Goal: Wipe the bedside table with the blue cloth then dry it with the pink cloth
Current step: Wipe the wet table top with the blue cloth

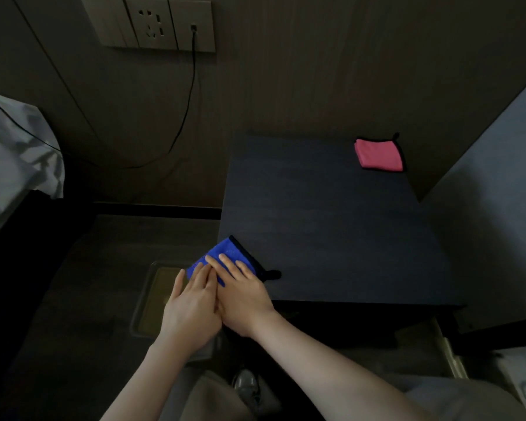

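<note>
Bedside table (331, 226): dark, flat top. Blue cloth (225, 253): folded, black-edged, on the near left corner, overhanging the left edge, partly covered. Pink cloth (378, 154): folded, black-trimmed, flat at far right corner.

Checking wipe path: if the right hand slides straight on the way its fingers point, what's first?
Right hand, flat on the folded blue cloth, points toward the dark bedside table's near-left corner; past it, probably only floor.

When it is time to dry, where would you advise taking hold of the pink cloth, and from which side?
Probably the near edge of the pink cloth, coming from the front of the bedside table. It lies folded flat at the far right corner beside the wall, so the near side looks open, and a pinch across the stacked layers should lift it as one pad.
</note>
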